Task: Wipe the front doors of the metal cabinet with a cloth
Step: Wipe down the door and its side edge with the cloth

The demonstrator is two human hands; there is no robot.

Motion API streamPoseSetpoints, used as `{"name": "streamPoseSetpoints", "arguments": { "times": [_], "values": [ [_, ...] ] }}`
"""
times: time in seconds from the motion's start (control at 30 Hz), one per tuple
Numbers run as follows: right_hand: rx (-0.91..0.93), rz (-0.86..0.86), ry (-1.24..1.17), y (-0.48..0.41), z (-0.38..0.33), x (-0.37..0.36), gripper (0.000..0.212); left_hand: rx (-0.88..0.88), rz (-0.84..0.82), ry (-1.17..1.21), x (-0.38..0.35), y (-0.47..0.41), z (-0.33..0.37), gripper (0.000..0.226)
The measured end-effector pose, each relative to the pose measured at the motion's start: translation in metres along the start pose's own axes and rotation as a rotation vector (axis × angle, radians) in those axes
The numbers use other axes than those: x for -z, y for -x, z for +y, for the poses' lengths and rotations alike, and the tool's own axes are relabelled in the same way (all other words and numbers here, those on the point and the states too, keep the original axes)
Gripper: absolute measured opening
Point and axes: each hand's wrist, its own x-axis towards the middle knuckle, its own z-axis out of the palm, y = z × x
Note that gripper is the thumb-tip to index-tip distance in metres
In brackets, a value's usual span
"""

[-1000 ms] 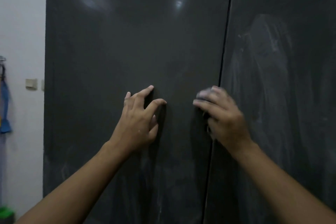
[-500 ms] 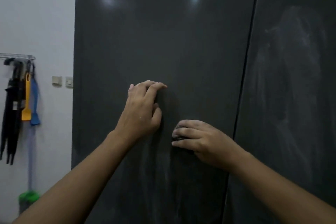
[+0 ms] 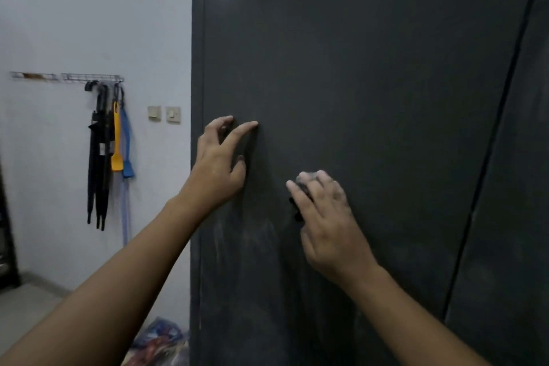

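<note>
Right hand [image 3: 328,223], cloth [image 3: 298,211] leftward on door [image 3: 371,92]

A colourful bag [image 3: 160,339] lies on the floor [image 3: 29,306] beside the cabinet [image 3: 356,68].

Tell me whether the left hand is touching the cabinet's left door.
Touching. In the head view the left hand presses its spread fingertips against the left door, no gap visible.
</note>
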Motion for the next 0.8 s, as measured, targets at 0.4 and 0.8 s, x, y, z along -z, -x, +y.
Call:
{"name": "streamPoseSetpoints", "arguments": {
  "times": [0.4,0.8],
  "values": [
    [0.318,-0.341,-0.115,0.03,-0.08,-0.105,0.03,-0.032,-0.126,0.08,0.012,0.049,-0.072,0.055],
    [0.127,0.1,-0.123,-0.096,-0.069,-0.05,0.027,0.35,-0.045,0.372,0.018,0.076,-0.1,0.05]
  ]
}}
